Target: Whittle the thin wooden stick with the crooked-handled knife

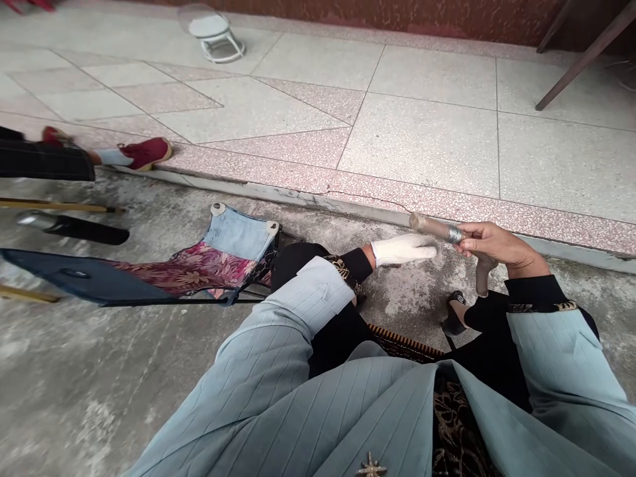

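My right hand (489,245) is bare and closed round one end of a short, thick wooden handle (432,227), with silvery wire wound about it near my fingers. The handle points left, above my other hand. Below my right palm hangs a brownish rounded piece (483,273); whether it belongs to the handle I cannot tell. My left hand (405,250) wears a white knitted glove. Its fingers are stretched out flat, the tips blurred, just under the handle's free end, and nothing shows in them.
A folding chair (199,268) with a flowered seat stands on the concrete to the left, near a dark bottle-like object (74,226). Ahead runs a raised tiled step (298,195). Another person's red shoe (149,152) rests on it. Farther back is a white stool (218,40).
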### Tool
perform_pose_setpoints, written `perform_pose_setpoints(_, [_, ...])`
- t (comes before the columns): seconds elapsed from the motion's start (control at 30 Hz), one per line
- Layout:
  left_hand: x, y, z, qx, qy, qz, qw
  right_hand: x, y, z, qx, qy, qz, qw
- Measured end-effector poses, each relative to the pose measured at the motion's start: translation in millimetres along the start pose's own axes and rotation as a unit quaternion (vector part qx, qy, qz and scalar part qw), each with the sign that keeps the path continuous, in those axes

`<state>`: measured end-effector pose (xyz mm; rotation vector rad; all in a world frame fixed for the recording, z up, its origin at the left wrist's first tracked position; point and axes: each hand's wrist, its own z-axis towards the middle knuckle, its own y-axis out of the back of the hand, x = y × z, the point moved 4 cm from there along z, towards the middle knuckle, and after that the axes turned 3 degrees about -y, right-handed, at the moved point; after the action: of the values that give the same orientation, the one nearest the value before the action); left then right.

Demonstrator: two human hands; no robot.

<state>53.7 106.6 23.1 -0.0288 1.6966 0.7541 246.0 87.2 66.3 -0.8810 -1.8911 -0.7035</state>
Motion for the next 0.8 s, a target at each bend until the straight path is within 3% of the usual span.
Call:
perform_pose_setpoints(0.1, [-3.4, -11.5, 2.9, 0.003, 0.016, 0.052, 0.999, -8.8, 10.6, 5.7, -0.108, 0.008, 0.062, 0.992])
perform_pose_setpoints(0.17, [-4.6, -17.2, 6.5, -0.010, 0.030, 0.100, 0.995, -19.1, 15.0, 12.4, -0.167, -0.016, 0.046, 0.985])
perform_pose_setpoints(0.27, [-4.0, -23.0, 10.8, -0.010, 0.041, 0.129, 0.991, -28.6, 15.2, 20.5, -0.223, -0.079, -0.124, 0.964])
perform_pose_setpoints(0.33, [-2.8, -23.9, 11.3, -0.003, 0.043, 0.140, 0.989, -28.3, 9.2, 23.8, -0.222, -0.122, -0.285, 0.924])
perform_pose_setpoints(0.4, [-1.9, -22.9, 10.3, 0.005, 0.042, 0.150, 0.988, -27.0, -1.1, 26.2, -0.176, -0.160, -0.404, 0.883])
perform_pose_setpoints(0.5, [-0.9, -19.5, 8.8, 0.019, 0.032, 0.155, 0.987, -28.2, -19.6, 27.6, -0.021, -0.186, -0.464, 0.866])
perform_pose_setpoints(0.6, [0.8, -16.7, 9.1, 0.040, 0.016, 0.116, 0.992, -26.8, -32.6, 21.0, 0.163, -0.144, -0.408, 0.887])
perform_pose_setpoints(0.67, [2.2, -16.2, 9.1, 0.058, 0.007, 0.066, 0.996, -20.6, -33.0, 11.6, 0.245, -0.100, -0.311, 0.913])
perform_pose_setpoints(0.73, [3.3, -15.9, 8.0, 0.064, 0.008, 0.019, 0.998, -11.2, -25.6, 1.8, 0.261, -0.057, -0.201, 0.942])
perform_pose_setpoints(0.8, [3.3, -15.9, 5.8, 0.054, 0.015, -0.006, 0.998, -3.8, -12.7, -5.1, 0.205, -0.034, -0.114, 0.972])
